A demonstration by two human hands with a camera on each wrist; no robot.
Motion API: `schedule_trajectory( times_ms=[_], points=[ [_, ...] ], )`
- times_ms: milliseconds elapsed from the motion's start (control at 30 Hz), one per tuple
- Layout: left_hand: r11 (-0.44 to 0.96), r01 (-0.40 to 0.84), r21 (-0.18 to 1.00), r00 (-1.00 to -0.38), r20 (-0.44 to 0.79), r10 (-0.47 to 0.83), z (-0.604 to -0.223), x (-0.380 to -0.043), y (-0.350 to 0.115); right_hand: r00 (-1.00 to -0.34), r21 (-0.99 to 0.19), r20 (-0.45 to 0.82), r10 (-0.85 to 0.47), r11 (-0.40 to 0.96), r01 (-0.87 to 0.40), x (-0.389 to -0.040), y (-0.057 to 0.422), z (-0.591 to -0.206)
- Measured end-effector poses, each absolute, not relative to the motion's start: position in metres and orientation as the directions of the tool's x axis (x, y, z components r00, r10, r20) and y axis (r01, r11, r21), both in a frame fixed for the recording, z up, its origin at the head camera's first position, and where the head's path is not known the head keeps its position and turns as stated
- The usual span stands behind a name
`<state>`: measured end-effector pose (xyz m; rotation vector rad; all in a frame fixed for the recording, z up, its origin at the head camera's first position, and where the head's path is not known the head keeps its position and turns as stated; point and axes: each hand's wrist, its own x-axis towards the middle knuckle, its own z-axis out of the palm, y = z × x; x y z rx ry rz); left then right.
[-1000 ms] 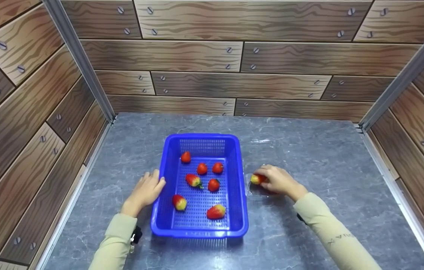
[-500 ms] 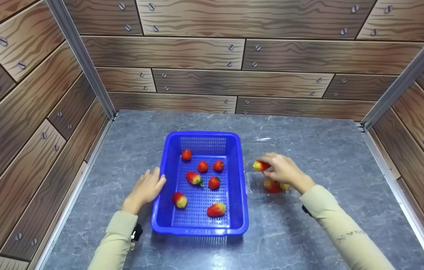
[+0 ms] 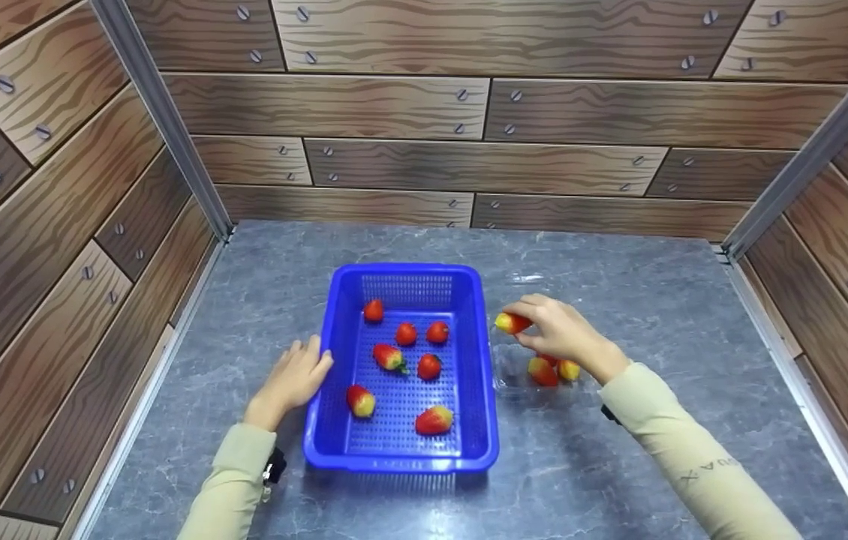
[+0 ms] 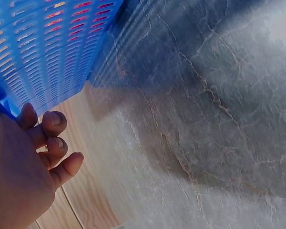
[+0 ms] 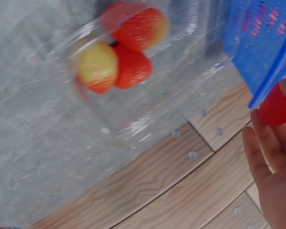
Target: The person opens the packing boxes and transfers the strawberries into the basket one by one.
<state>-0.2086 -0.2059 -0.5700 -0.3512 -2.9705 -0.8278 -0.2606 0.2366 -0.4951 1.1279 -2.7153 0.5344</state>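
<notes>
My right hand (image 3: 563,330) pinches a red strawberry with a yellow end (image 3: 512,323), held in the air just right of the blue basket (image 3: 401,463). In the right wrist view the strawberry (image 5: 274,106) sits between thumb and fingers. My left hand (image 3: 290,381) grips the basket's left rim. The left wrist view shows its curled fingers (image 4: 55,125) outside the slotted wall; its thumb is hidden there. Several strawberries (image 3: 434,421) lie spread over the basket floor. Below my right hand, a clear plastic box (image 5: 138,129) contains more strawberries (image 5: 128,67).
The basket and box stand side by side on a grey marbled tabletop (image 3: 664,315). Wood-patterned panels (image 3: 424,112) rise behind and on both sides, with metal corner posts (image 3: 161,112). Light glints off the transparent box, so its edges are faint.
My right hand has lifted the strawberry out of the clear box and moved it slightly left, towards the basket. The strawberries left in the box have come into view. My left hand stays put.
</notes>
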Motion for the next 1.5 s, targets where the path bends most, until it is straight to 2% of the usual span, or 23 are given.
schedule_trajectory(
  times_ms=[367, 633, 867, 1200, 1500],
  points=[
    [0.821, 0.208, 0.531, -0.976, 0.061, 0.208, -0.569, -0.208, -0.205, -0.661, -0.302, 0.304, -0.686, 0.589, -0.750, -0.257, 0.199, -0.496],
    [0.821, 0.206, 0.532, -0.976, 0.051, 0.212, -0.568, -0.210, -0.206, -0.649, -0.368, 0.252, -0.718, 0.549, -0.751, -0.246, 0.167, -0.514],
    [0.830, 0.234, 0.506, -0.972, 0.100, 0.212, -0.568, -0.211, -0.205, -0.576, -0.274, 0.272, -0.771, 0.511, -0.814, -0.239, 0.143, -0.529],
    [0.830, 0.225, 0.510, -0.974, 0.091, 0.208, -0.570, -0.210, -0.206, -0.531, -0.211, 0.237, -0.814, 0.491, -0.846, -0.231, 0.125, -0.545],
    [0.821, 0.225, 0.525, -0.973, 0.082, 0.214, -0.569, -0.210, -0.207, -0.543, -0.174, 0.148, -0.827, 0.518, -0.837, -0.226, 0.116, -0.551]
  ],
)
